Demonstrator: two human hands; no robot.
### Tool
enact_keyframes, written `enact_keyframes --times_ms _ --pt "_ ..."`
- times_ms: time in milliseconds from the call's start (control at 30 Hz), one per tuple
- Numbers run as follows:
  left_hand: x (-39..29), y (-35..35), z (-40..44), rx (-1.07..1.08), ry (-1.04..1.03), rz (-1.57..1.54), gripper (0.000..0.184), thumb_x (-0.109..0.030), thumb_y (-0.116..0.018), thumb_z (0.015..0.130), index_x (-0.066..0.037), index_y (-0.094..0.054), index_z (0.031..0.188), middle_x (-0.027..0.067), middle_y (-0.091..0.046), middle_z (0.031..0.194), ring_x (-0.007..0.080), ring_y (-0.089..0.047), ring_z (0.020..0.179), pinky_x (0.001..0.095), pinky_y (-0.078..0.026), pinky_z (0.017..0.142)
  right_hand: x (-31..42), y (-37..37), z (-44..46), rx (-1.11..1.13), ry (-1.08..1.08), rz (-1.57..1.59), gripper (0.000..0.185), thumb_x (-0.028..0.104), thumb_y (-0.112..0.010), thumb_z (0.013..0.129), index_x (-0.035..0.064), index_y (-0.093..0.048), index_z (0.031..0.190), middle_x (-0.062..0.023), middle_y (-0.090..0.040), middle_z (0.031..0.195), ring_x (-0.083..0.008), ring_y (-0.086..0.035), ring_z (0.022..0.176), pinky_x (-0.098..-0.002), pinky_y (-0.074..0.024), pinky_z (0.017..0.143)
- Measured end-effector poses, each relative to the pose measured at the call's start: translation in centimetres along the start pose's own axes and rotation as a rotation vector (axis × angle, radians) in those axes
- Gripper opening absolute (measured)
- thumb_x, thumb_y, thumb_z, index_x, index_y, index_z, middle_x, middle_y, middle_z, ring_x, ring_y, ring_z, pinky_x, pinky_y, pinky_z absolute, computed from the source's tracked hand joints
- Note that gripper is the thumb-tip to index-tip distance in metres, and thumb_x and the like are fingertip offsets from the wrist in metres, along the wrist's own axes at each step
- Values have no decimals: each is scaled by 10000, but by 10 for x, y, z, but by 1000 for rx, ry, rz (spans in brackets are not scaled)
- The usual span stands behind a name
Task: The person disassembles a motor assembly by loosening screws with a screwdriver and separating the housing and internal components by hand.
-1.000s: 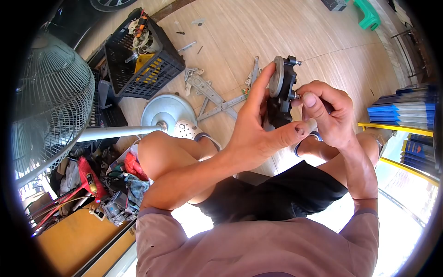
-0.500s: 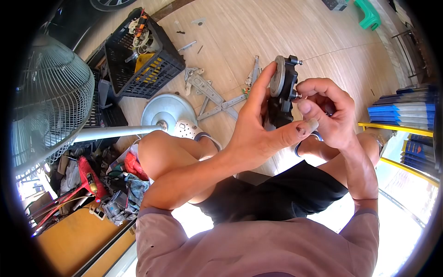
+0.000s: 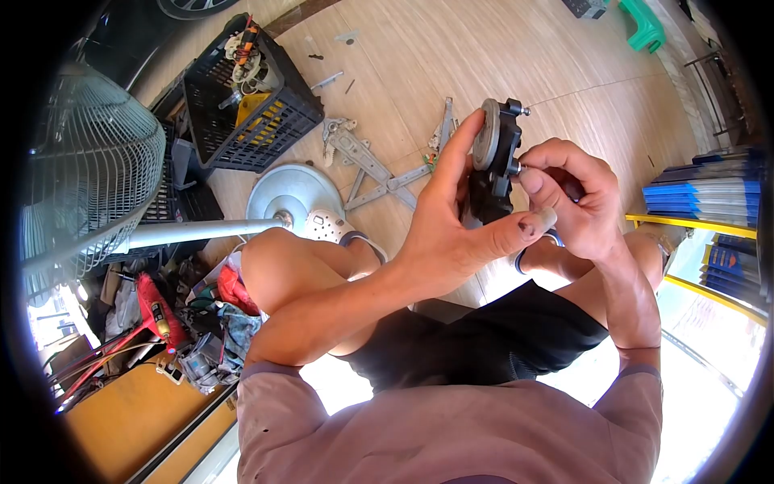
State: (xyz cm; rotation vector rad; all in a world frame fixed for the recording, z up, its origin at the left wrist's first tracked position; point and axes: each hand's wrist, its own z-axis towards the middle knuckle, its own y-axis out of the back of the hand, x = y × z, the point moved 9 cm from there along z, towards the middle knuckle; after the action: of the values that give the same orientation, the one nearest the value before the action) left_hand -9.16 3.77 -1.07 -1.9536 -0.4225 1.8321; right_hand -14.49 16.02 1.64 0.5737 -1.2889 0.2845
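Observation:
My left hand [image 3: 451, 234] is wrapped round a black window motor [image 3: 506, 149] with a round grey metal disc on its left face. The motor stands upright above my knees. A bolt pokes out at its upper right corner. My right hand [image 3: 576, 185] pinches a small bolt [image 3: 522, 169] at the motor's right side with thumb and index finger; the fingertips mostly cover it. How deep this bolt sits in the motor cannot be seen. On the floor beyond lies a metal scissor-type window regulator [image 3: 387, 181].
A black plastic crate [image 3: 262, 121] with tools and parts stands left, beside the round fan base [image 3: 294, 194] and its fan [image 3: 89, 177]. Small metal pieces lie on the floor. A rack of blue packets [image 3: 701, 198] is at right, a green stool [image 3: 642, 26] behind.
My right fingers have shifted slightly at the bolt on the motor's side. The fan head has turned a little. My left hand and the motor have hardly moved.

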Motion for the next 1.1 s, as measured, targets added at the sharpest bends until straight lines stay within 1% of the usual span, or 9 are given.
enact_keyframes --times_ms 167,267,367,467,567,667,767,833,1100 --pt "1 0 0 11 10 24 1098 -257 -864 786 19 -123 1547 121 -493 1272 183 -524 1161 314 -446 975 1 0 3 5 35 -3 152 24 -679 920 -6 -636 1062 -4 -643 748 -14 -501 576 -182 -356 495" --pt "0 0 1 0 -24 3 1100 -263 -863 786 21 -120 1547 118 -493 1257 180 -526 1149 313 -448 966 7 -2 0 -59 61 58 136 48 -679 927 -3 -645 1049 -6 -641 750 -18 -481 571 -192 -351 496" --pt "-1 0 0 3 6 11 1103 -269 -863 786 23 -120 1547 114 -496 1244 178 -528 1133 311 -448 958 2 0 -1 -52 -16 36 112 70 -678 934 -1 -659 1018 -8 -638 750 -30 -472 581 -205 -360 511" --pt "1 2 0 -10 -2 24 1107 -272 -865 784 23 -120 1547 116 -500 1237 175 -529 1123 311 -450 953 0 -1 2 2 38 -34 90 72 -677 936 4 -666 993 0 -628 737 -33 -468 583 -204 -359 514" --pt "-1 1 0 -3 2 23 1106 -271 -866 783 24 -122 1546 117 -502 1236 177 -528 1123 313 -448 954 5 -2 3 -38 123 -27 78 80 -678 938 7 -674 964 8 -607 713 -38 -473 589 -208 -361 516" --pt "-2 1 0 -8 -1 18 1101 -267 -865 784 24 -125 1545 118 -502 1240 179 -527 1132 316 -447 961 0 -2 3 38 40 -61 108 87 -679 939 3 -663 1006 2 -621 746 -41 -474 586 -203 -363 520" --pt "0 1 1 -6 -3 11 1096 -258 -863 786 24 -125 1545 118 -500 1252 181 -527 1145 316 -445 969 -2 -2 1 -18 -20 22 140 76 -682 935 0 -648 1047 -8 -645 773 -38 -499 584 -196 -373 519" --pt "-2 -1 1 -2 -1 7 1095 -253 -863 786 26 -123 1544 122 -498 1264 183 -525 1156 315 -445 973 2 -4 2 -81 31 106 154 64 -682 931 -1 -640 1065 -7 -654 771 -32 -516 582 -192 -381 513" --pt "2 -2 -1 8 14 -4 1084 -230 -855 795 33 -114 1541 136 -485 1295 188 -524 1174 324 -444 991 1 1 0 -32 43 -10 119 66 -680 933 -1 -645 1026 -30 -669 786 -43 -550 578 -196 -410 501"
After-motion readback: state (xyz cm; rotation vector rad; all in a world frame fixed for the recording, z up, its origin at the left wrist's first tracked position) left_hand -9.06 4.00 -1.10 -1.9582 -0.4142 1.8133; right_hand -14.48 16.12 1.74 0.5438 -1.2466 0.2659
